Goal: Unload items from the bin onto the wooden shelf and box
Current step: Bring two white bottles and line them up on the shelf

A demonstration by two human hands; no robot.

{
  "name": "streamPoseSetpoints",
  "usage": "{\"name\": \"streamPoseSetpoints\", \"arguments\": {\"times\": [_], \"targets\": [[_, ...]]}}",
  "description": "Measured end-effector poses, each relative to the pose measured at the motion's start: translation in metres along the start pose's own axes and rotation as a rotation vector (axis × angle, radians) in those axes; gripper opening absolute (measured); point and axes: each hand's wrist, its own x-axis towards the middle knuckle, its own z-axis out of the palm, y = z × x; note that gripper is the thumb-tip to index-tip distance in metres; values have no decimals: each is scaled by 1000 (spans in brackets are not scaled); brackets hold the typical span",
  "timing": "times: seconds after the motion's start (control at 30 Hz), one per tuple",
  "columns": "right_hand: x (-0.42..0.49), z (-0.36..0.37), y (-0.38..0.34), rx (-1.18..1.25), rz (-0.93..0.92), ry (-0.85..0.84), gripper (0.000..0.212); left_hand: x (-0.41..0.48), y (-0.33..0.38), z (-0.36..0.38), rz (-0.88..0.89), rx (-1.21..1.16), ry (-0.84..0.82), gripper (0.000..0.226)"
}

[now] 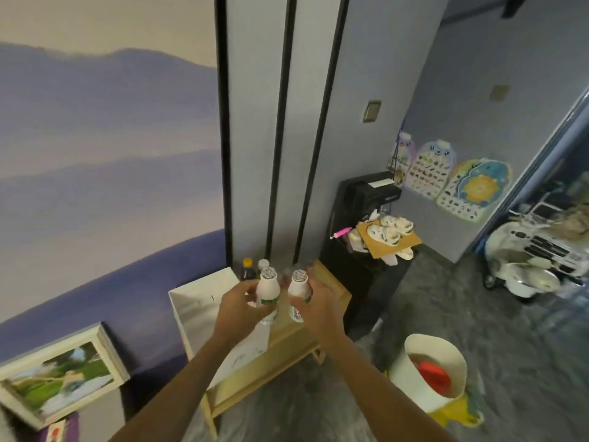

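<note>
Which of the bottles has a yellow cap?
The dark bottle by the wall, behind the white bottle in the left hand; the others have pale tops.

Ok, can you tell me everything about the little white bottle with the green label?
The white bottle with the green label is small and looks plastic, with a narrow neck and a crinkly silver top on it. It is upright in the air, gripped round its middle by the left hand, above the white box and the wooden shelf. A second white bottle, held by the right hand, is close beside it.
</note>
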Motion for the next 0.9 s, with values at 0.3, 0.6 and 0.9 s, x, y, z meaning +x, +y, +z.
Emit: {"name": "streamPoseSetpoints", "arguments": {"times": [0.3,0.6,0.9], "targets": [[131,33,60,-20,33,-196,41,81,-24,76,-250,-2,138,58],[215,90,141,9,-123,-324,42,111,-46,153,-534,29,424,49],[245,177,218,34,-134,-483,37,144,-115,233,-792,100,620,56]]}}
